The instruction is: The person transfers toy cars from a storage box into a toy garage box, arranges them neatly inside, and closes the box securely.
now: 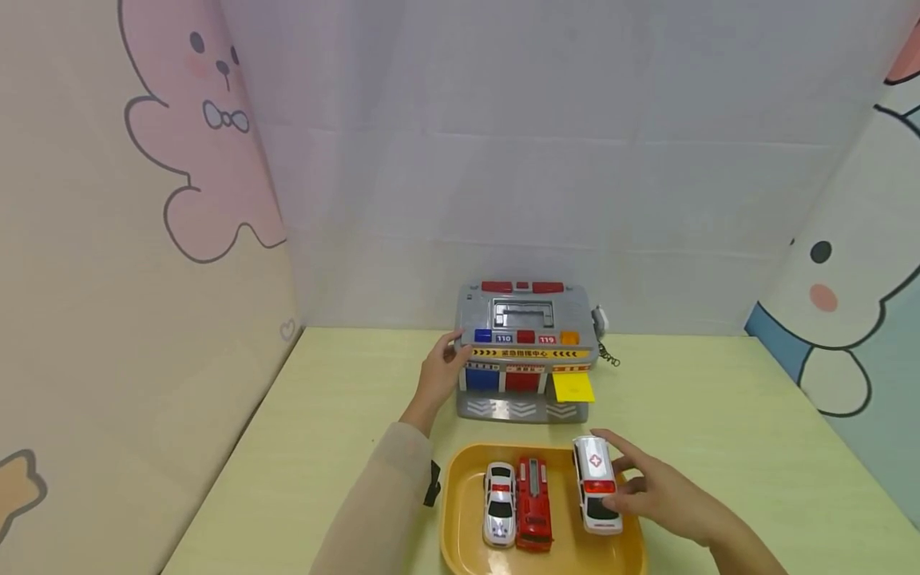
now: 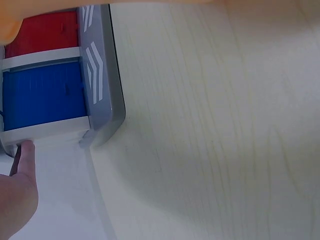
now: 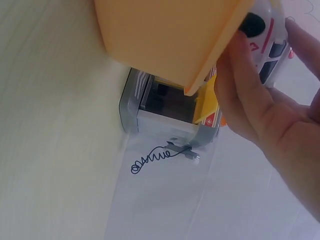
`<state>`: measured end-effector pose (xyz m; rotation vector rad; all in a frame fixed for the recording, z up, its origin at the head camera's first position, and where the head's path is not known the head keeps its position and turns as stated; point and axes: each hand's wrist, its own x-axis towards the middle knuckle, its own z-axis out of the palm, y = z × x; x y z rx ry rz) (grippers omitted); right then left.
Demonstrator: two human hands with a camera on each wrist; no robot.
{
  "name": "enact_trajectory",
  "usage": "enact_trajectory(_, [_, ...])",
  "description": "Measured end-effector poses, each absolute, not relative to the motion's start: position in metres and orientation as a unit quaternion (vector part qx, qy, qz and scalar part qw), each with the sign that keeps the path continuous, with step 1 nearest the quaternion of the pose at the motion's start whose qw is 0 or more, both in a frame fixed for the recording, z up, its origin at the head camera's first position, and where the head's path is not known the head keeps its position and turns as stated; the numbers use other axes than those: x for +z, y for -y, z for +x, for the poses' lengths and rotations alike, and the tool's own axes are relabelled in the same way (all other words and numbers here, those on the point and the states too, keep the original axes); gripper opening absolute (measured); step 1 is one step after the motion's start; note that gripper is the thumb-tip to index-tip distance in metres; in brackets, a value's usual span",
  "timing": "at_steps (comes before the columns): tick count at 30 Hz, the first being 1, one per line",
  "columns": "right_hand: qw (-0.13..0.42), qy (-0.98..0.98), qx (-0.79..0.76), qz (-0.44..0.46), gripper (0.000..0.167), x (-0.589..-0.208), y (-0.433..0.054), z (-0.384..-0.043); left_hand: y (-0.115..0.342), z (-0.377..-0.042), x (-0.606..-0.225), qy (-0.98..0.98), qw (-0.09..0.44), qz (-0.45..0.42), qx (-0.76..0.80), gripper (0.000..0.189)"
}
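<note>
My right hand (image 1: 664, 491) pinches a white toy ambulance (image 1: 595, 479) with a red light bar and a red cross on its roof. The ambulance is held over the right part of a yellow tray (image 1: 460, 459); the right wrist view shows its side (image 3: 270, 47) beyond my fingers. With my left hand (image 1: 434, 379) I hold the left edge of a grey toy emergency station (image 1: 575, 303), thumb at the front of its roof. One finger (image 2: 27, 157) touches the side wall beside the blue door (image 2: 45, 95). The station's yellow door (image 1: 573, 388) is raised over a dark bay.
A white police car (image 1: 499, 503) and a red fire engine (image 1: 533, 503) lie side by side in the tray. A coiled cord (image 1: 609, 355) hangs at the station's right side. Behind the pale table (image 1: 345, 447) stands a white cloth wall (image 1: 431, 176).
</note>
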<state>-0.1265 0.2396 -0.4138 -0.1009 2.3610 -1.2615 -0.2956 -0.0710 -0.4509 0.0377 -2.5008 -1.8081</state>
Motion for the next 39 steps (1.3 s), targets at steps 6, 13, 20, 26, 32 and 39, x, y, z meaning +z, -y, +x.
enact_trajectory(6, [0.236,-0.841,-0.485,-0.052,0.087,-0.41,-0.254,-0.13,0.071,-0.296,-0.451,0.809,0.025,0.019,-0.587,0.046])
enact_trajectory(13, [0.234,-0.822,-0.516,-0.055,0.085,-0.405,-0.27,-0.14,0.071,-0.294,-0.45,0.806,0.025,0.015,-0.591,0.046])
enact_trajectory(20, [0.235,-0.799,-0.549,-0.072,0.082,-0.404,-0.285,-0.153,0.071,-0.292,-0.449,0.806,0.024,0.014,-0.592,0.046])
enact_trajectory(26, [0.228,-0.794,-0.557,-0.089,0.083,-0.406,-0.296,-0.164,0.071,-0.293,-0.449,0.807,0.026,0.013,-0.59,0.046])
enact_trajectory(32, [0.228,-0.802,-0.546,-0.077,0.084,-0.409,-0.298,-0.172,0.072,-0.292,-0.448,0.806,0.025,0.017,-0.592,0.046])
enact_trajectory(39, [0.234,-0.795,-0.556,-0.068,0.085,-0.413,-0.303,-0.182,0.07,-0.29,-0.446,0.804,0.023,0.014,-0.594,0.046])
